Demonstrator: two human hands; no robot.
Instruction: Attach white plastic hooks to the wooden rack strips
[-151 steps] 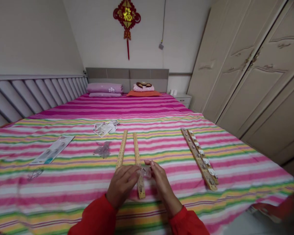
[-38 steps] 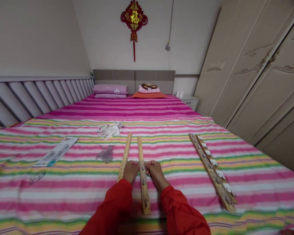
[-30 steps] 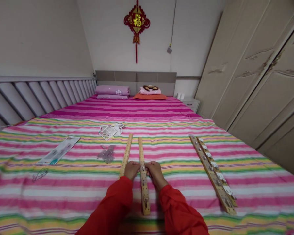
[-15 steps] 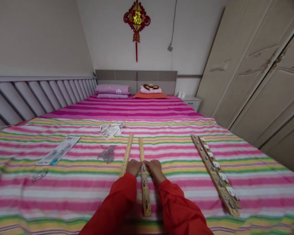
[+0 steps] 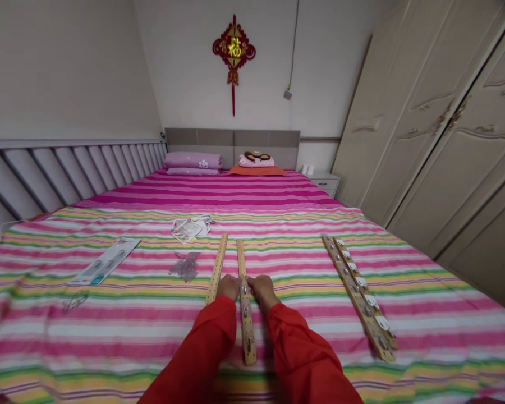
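Observation:
A narrow wooden strip with holes (image 5: 247, 328) lies lengthwise in front of me, with several small metal fittings along its near half. At its middle, my left hand (image 5: 229, 287) is closed against the left edge. From the right, my right hand (image 5: 261, 288) pinches at the same spot, thumb and fingers together just beyond the farthest fitting. Whatever small piece sits between the fingertips is hidden. Just left of my left hand lies a second holed strip (image 5: 217, 264), bare of fittings where it shows.
To the right lie two more strips, one with metal fittings (image 5: 354, 292), one with white round pieces (image 5: 361, 281). On the left are a clear plastic bag (image 5: 187, 266), a packaging card (image 5: 105, 262), a wire-like tangle (image 5: 74, 302) and a whitish pile (image 5: 191, 228). All rest on a striped bedsheet (image 5: 151, 336).
The view has tilted up slightly and turned a little to the right. Both hands stay closed at the middle of the same strip, with hardly any movement.

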